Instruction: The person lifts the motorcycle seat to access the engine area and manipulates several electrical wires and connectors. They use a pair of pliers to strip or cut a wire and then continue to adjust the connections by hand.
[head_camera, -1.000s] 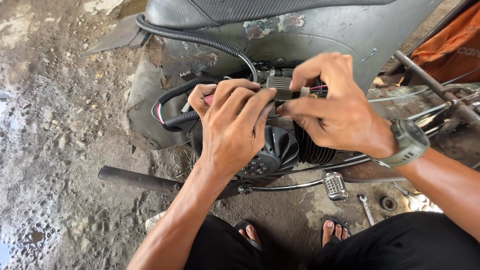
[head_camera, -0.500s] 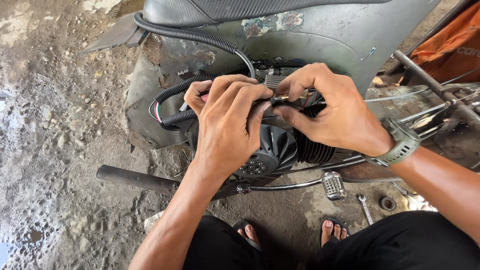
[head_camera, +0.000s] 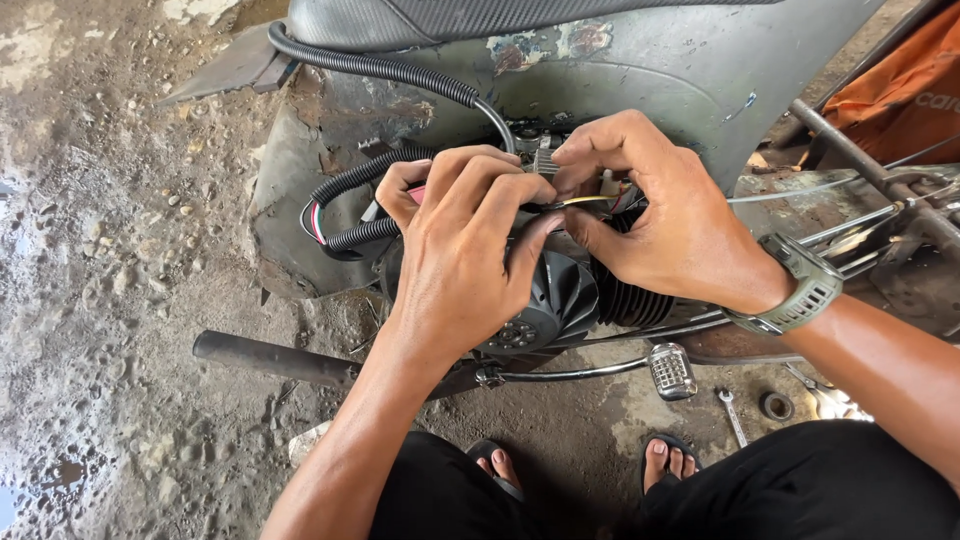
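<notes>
Wires (head_camera: 590, 201) run left-right between both hands; left hand (head_camera: 465, 255) and right hand (head_camera: 660, 225) each pinch them, touching.

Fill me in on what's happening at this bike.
A squatting person has both hands on a bundle of thin coloured wires at the side of a weathered grey-green scooter body. The left hand pinches the bundle above the black finned engine fan cover; the right hand, a green wristwatch on its wrist, grips it from the other side. A small steel spanner lies on the dirty concrete floor.
</notes>
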